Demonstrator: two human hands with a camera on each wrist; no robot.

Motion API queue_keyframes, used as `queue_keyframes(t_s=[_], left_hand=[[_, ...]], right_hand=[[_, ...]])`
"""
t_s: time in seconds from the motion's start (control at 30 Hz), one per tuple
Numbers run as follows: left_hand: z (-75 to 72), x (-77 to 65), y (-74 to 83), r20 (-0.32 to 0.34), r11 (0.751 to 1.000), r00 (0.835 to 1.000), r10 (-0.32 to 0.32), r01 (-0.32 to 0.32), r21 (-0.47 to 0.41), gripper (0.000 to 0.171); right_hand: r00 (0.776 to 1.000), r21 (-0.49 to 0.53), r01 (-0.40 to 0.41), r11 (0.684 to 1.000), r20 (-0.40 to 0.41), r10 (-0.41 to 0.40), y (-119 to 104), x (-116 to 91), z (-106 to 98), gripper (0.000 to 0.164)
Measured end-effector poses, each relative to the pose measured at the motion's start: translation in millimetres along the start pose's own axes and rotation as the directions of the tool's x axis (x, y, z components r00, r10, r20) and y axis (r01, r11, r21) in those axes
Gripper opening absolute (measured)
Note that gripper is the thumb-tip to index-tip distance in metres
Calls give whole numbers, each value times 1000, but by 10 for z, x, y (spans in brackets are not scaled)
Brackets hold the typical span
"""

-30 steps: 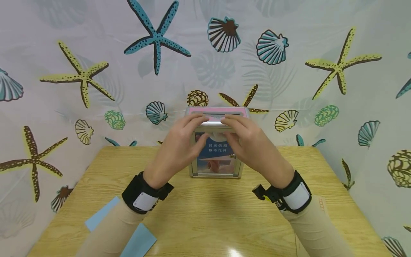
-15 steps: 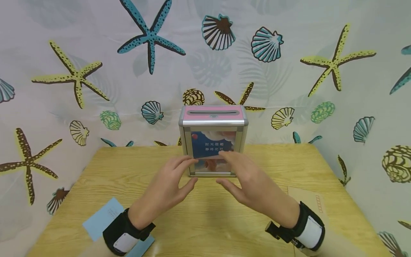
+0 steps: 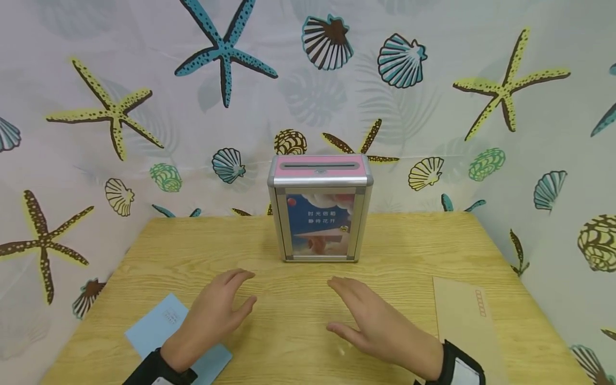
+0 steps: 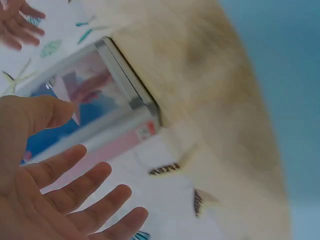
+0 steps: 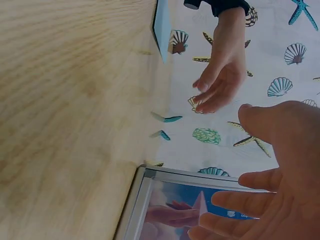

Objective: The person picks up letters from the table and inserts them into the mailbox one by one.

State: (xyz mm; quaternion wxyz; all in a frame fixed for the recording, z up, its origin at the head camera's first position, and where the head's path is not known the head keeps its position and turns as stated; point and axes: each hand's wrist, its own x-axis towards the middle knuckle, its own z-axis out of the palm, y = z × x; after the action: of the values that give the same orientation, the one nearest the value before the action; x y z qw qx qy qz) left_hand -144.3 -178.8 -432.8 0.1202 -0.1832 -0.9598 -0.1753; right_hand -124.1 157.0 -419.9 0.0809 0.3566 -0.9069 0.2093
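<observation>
A silver-framed box with a pink top, a slot in it and a picture front stands upright at the back of the table. In front of it and to its left, my left hand hovers with its fingers spread, holding nothing. It is nearest to the blue envelopes, which it partly covers. My right hand is held over the table at the right, fingers extended and holding nothing. Both palms face each other, apart from the box. A brown envelope lies beside the right wrist, partly hidden by it.
The wooden table has its far edge against a white cloth printed with starfish and shells. That cloth also hangs along both sides.
Both hands have drawn back from the top and front of the box toward the near side of the table and moved farther apart. The box stays where it stood.
</observation>
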Motion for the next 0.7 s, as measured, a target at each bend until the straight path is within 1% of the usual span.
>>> queue_keyframes(t_s=[0.1,0.17,0.23,0.3,0.37,0.43,0.5,0.53,0.57,0.6,0.63,0.7], left_hand=[[26,-109,-182,0,997,997,-82,82,11,44],[34,-188,-293,16,990,989,-144,144,9,41],[30,-279,-399,37,978,977,-209,208,26,39],[11,-371,-497,62,962,961,-270,267,50,40],[-36,-450,-606,64,949,949,-310,305,79,41],[-91,-523,-718,54,939,941,-335,329,103,43],[-148,-587,-837,55,925,928,-369,361,120,45],[-175,-619,-895,62,915,918,-392,382,128,47],[-201,-649,-952,75,903,905,-419,407,136,51],[-224,-675,-1008,97,889,888,-450,434,146,54],[-242,-699,-1060,129,871,865,-485,465,156,59],[-256,-739,-1148,214,835,808,-549,520,180,72]], right_hand=[[999,3,-33,999,7,33,29,-55,40,68],[999,17,-52,998,3,52,41,-88,60,68],[998,42,-70,997,7,69,45,-113,81,66],[996,70,-85,994,20,84,44,-132,100,65],[995,85,-94,992,25,92,37,-138,112,64],[995,90,-97,991,20,96,33,-141,125,64],[995,98,-99,990,17,98,28,-148,139,64],[995,101,-100,990,18,98,25,-151,147,64],[995,106,-102,989,22,100,22,-154,156,64],[995,115,-103,988,27,100,18,-156,165,64],[994,124,-106,987,35,103,13,-159,173,63],[991,144,-125,982,61,117,3,-165,185,63]])
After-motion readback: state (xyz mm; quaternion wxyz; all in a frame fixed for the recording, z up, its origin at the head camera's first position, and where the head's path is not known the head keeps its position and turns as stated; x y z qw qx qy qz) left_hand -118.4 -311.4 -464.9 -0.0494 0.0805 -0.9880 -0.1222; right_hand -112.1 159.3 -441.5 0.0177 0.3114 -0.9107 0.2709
